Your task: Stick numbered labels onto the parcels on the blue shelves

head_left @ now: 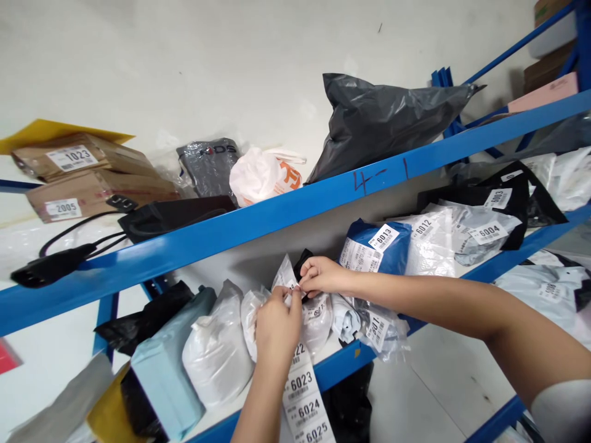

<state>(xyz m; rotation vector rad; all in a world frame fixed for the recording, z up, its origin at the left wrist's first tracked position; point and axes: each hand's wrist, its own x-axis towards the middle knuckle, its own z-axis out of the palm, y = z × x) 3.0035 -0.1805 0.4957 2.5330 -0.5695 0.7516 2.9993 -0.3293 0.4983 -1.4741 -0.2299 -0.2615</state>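
Observation:
My left hand [278, 325] is closed, with fingers and thumb curled at a white plastic mailing bag [285, 272] on the middle shelf. A long strip of numbered barcode labels [302, 394] hangs down beside my left wrist; its upper end is hidden behind the hand. My right hand [323, 276] pinches at the edge of a small white number label [290, 285] on that bag, and its fingertips almost meet my left thumb. Just below my right hand lies another clear bag with a number label [317, 311]. A black parcel [302, 261] shows partly behind the hands.
A blue shelf beam [277, 212] runs across above my hands. Labelled parcels, such as a blue bag [399, 243], fill the shelf rightward; a white bag [219, 357] and pale blue parcel [168, 366] stand left. A black power cable [60, 261] hangs over the beam.

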